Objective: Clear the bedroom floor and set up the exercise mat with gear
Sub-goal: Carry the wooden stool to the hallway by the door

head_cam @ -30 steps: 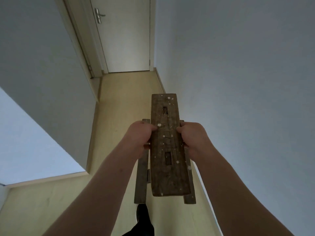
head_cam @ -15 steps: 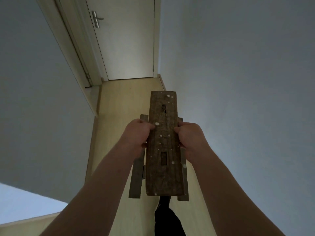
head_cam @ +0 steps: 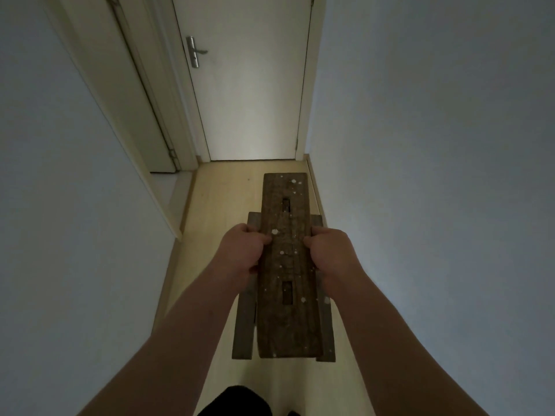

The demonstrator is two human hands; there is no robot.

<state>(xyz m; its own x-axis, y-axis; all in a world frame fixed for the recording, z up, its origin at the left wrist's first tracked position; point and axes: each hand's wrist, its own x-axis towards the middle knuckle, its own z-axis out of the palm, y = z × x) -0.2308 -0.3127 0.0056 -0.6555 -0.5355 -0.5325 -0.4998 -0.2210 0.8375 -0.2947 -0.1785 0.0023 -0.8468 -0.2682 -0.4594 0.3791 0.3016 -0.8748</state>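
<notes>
- Pale corridor floor (head_cam: 222, 199) ahead, closed white door (head_cam: 249, 100) at its end; walls (head_cam: 435, 145) close on both sides.
- I carry the wooden bench (head_cam: 286, 295) lengthways, off the floor, before me.
- My left hand (head_cam: 243, 253) and right hand (head_cam: 329, 255) each grip a long seat edge near mid-length.
- I judge it stiff, rough, fairly heavy; this mid-length hold balances it.

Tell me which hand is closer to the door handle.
Left. The left hand grips the left edge of the wooden stool, toward the door handle; the right hand grips its right edge, farther away.
</notes>
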